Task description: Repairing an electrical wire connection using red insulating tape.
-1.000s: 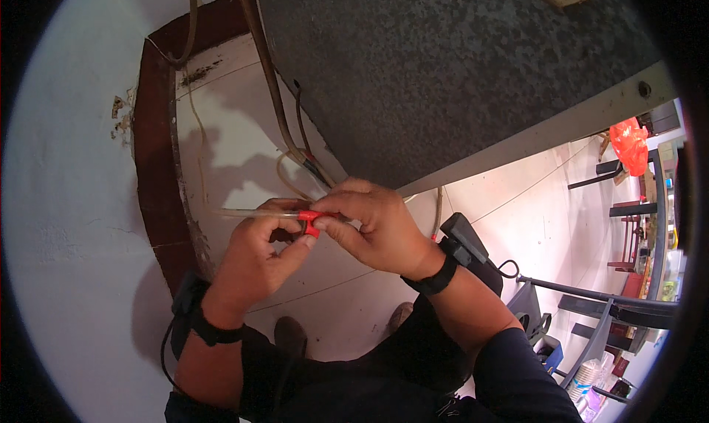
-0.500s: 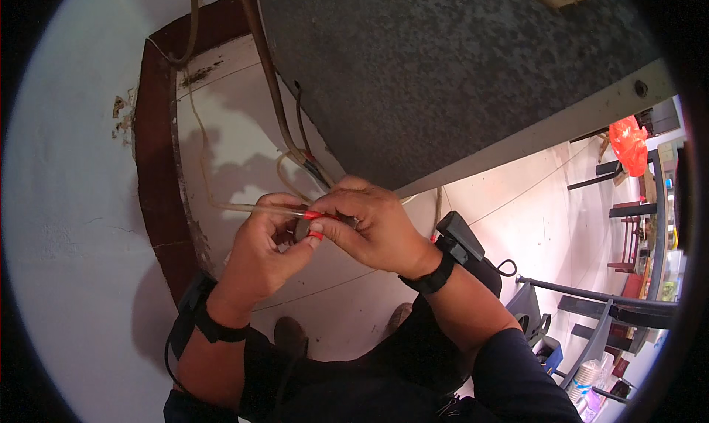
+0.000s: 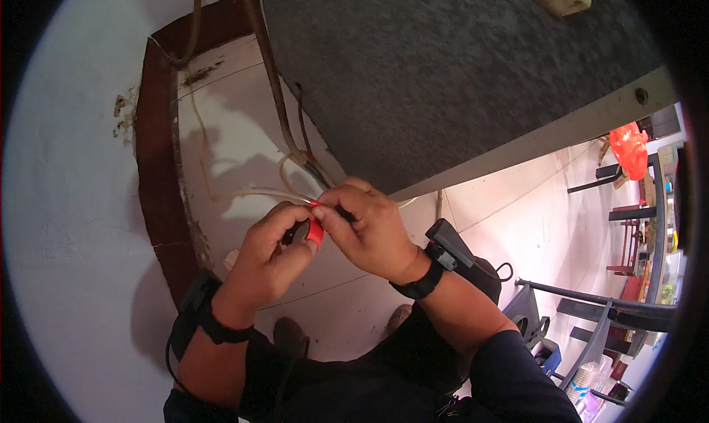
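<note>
A roll of red tape (image 3: 316,232) is gripped between the thumb and fingers of my left hand (image 3: 267,255), its red edge facing right. My right hand (image 3: 375,227) pinches a thin, pale, see-through tube (image 3: 260,192) where red tape is wrapped on it. The two hands meet fingertip to fingertip at that wrapped spot. From there the tube runs left past my left fingers, then up along the floor by the wall. My right fingers hide the tube's other end.
A large dark grey speckled panel (image 3: 458,76) with a pale edge stands ahead. A thick brown pipe (image 3: 269,69) and thin cables come down beside it. The white wall (image 3: 74,201) with dark red skirting (image 3: 159,164) is on the left. Black-framed furniture (image 3: 591,297) stands at right.
My left hand has let the tube slip off its fingers and now holds only the tape roll, which shows more. The tube now bows above that hand. My right hand stays at the wrapped spot.
</note>
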Tool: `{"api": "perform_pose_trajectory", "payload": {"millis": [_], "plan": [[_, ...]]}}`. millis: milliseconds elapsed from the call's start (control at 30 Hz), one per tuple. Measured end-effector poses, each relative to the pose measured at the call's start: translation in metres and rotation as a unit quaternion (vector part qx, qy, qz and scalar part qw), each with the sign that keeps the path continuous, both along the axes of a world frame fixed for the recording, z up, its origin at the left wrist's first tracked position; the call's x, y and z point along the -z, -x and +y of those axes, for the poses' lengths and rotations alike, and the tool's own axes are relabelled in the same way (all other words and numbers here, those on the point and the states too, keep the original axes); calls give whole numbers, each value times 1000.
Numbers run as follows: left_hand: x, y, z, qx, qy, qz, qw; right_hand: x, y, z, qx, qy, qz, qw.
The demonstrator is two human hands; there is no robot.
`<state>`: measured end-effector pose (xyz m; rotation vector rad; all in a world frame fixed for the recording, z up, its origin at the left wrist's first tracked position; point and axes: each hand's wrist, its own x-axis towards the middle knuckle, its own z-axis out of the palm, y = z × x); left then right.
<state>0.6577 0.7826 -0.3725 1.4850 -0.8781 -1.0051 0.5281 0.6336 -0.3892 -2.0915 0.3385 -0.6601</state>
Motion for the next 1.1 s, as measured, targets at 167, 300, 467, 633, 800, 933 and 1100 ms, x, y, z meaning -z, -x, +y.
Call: {"api": "perform_pose_trajectory", "payload": {"millis": [167,300,467,633,800,933,1100], "plan": [[4,-2,6,-22,-24,-7,999,-1,-1,-5,-57,-12,29,998],[19,3,4,-24,9,-117,993,-1,3,-5,-93,-49,79,991],[16,9,5,-41,6,-129,991,0,1,0,-76,-45,67,994],[22,9,0,-61,-58,-138,987,0,0,1,-64,-39,69,995],[20,8,0,-75,-39,-150,985,2,-3,2,-50,-88,60,993],[25,7,1,-85,-37,-151,984,4,-4,3,-47,-101,69,991],[24,6,1,-68,-65,-115,989,15,-2,5,-60,-168,50,983]]}}
